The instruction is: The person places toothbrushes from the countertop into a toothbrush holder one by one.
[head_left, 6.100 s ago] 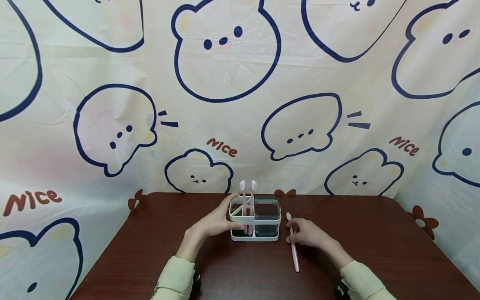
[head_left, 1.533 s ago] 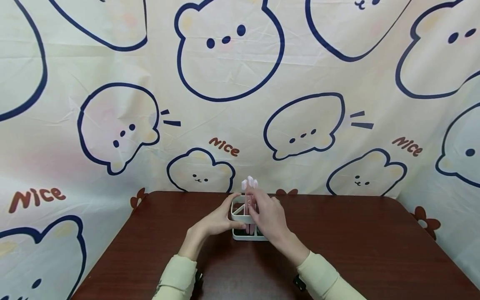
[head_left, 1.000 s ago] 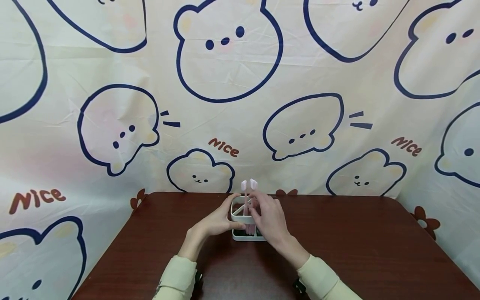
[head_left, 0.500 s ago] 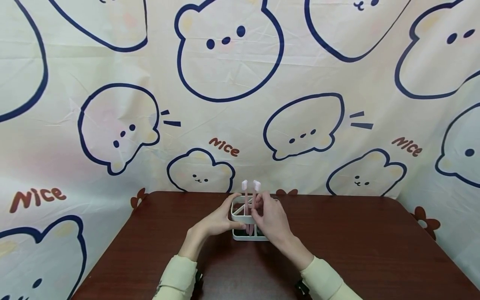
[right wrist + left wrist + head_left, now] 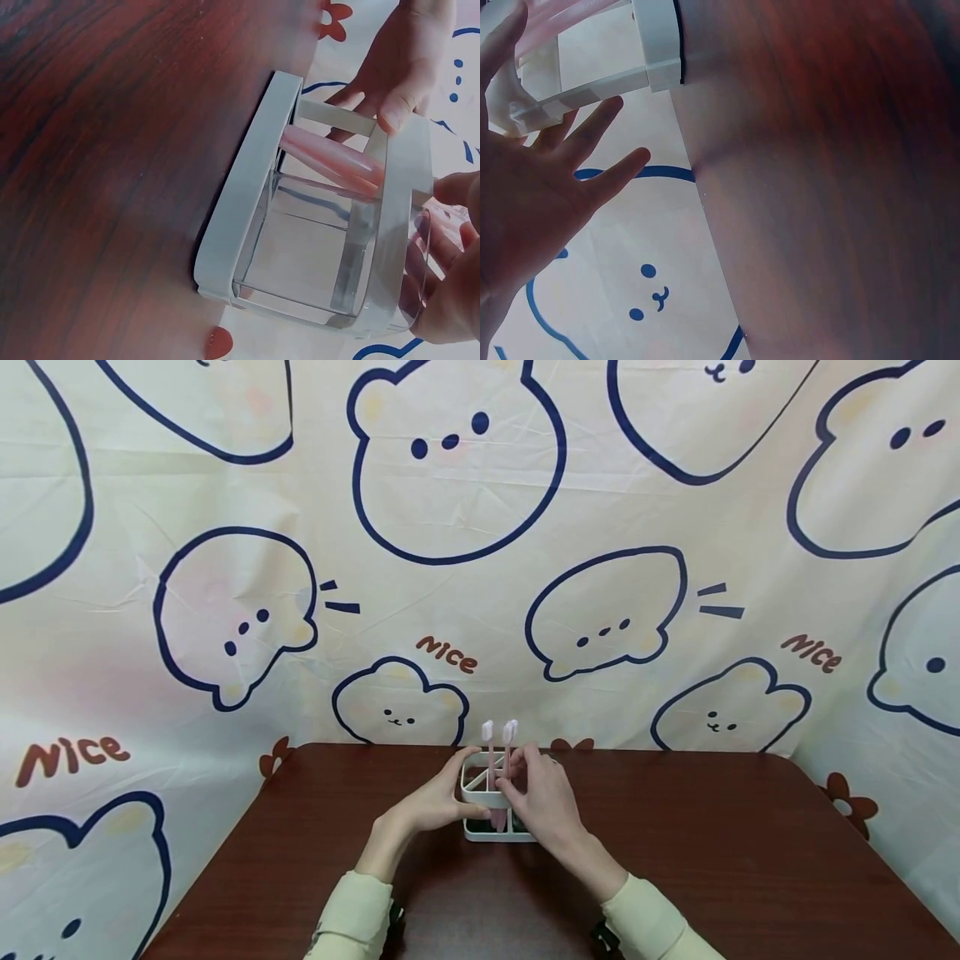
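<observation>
A pale toothbrush holder (image 5: 486, 797) with a divided top stands on the table, its clear cup (image 5: 307, 240) at the right mostly behind my right hand in the head view. My left hand (image 5: 429, 800) grips the holder's left side, thumb in front and fingers behind. Pink toothbrushes stand in the middle slot; one head (image 5: 487, 731) is at the left, and others overlap at the right. My right hand (image 5: 546, 793) pinches a right-hand toothbrush (image 5: 507, 758) just below its head. Their pink handles (image 5: 337, 156) lean together inside the frame in the right wrist view.
The dark brown wooden table (image 5: 712, 843) extends around the holder. Close behind its back edge hangs a pale cloth (image 5: 480, 602) with cartoon outlines, which also covers both sides.
Earlier my right hand held a toothbrush beside the holder; now that brush is in the middle slot. Over the last second the right-hand brush heads shifted slightly. My left hand stays put.
</observation>
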Motion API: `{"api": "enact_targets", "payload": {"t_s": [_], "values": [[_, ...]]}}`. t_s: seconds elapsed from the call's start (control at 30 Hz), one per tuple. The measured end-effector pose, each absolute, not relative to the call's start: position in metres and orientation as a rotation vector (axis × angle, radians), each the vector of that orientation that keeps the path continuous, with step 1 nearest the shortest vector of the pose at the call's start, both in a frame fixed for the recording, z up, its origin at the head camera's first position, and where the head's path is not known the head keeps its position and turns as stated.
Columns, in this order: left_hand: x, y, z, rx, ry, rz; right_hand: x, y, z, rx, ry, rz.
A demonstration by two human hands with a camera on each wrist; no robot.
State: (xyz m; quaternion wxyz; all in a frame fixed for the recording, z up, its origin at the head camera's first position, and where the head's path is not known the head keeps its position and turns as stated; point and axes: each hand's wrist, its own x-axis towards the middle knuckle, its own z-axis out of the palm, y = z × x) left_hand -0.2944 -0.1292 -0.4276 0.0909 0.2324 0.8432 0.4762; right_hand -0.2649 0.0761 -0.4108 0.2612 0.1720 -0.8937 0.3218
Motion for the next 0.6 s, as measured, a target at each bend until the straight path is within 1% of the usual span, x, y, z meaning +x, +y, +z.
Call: {"api": "enact_targets", "payload": {"t_s": [0.37, 0.6], "values": [[-0.293, -0.132, -0.426, 0.669, 2.517, 1.415, -0.267, 0.074, -0.409, 0.514, -2.374, 0.839], [-0.291, -0.133, -0.425, 0.667, 2.527, 1.358, -0.264, 0.087, -0.410, 0.572, -2.327, 0.807]]}}
